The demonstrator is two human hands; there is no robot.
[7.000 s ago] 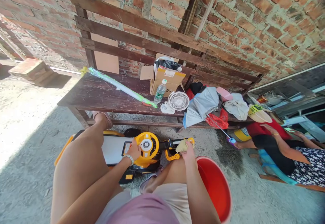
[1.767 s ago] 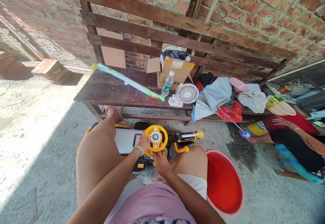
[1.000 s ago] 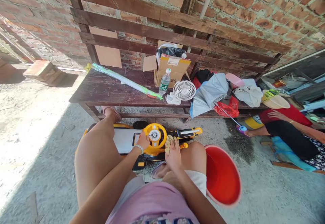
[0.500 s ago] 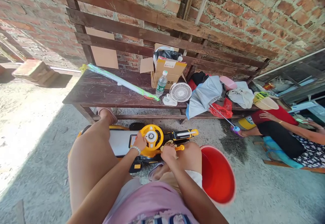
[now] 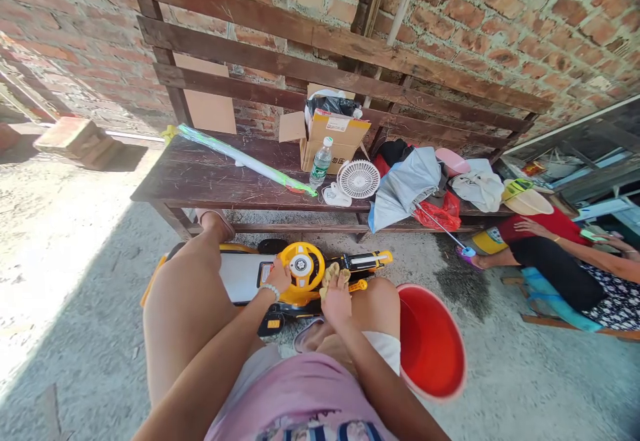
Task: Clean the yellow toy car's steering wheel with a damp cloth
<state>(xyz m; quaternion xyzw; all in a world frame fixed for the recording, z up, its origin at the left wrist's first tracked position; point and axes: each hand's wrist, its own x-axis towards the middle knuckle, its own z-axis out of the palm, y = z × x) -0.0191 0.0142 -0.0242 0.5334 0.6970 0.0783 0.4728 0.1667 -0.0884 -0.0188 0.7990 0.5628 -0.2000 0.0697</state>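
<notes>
The yellow ride-on toy car [image 5: 300, 299] stands on the concrete floor just in front of my knees. My left hand [image 5: 278, 276] has its fingers [image 5: 285, 267] curled firmly over the rim of the yellow steering wheel [image 5: 300, 261], steadying it. My right hand [image 5: 337, 302] is closed around a crumpled tan cloth [image 5: 330, 278], which sits just right of the wheel, up against the toy's front column. I can't tell from here whether the cloth is damp.

As far as I can see, the white deck panel [image 5: 243, 278] and the yellow parts show no obvious marks, but that is no sure measure of what is done. The toy's left side is hidden behind my left leg, and its underside is out of sight.

A red plastic basin [image 5: 430, 341] sits beside my right knee. Beyond the toy stands a dark wooden bench [image 5: 200, 188] holding a cardboard box [image 5: 333, 141], a water bottle [image 5: 321, 162], a small white fan [image 5: 359, 179] and a folded blue umbrella [image 5: 403, 191]. Off to the right, a seated person in a red top [image 5: 545, 224] holds a phone [image 5: 593, 235].
</notes>
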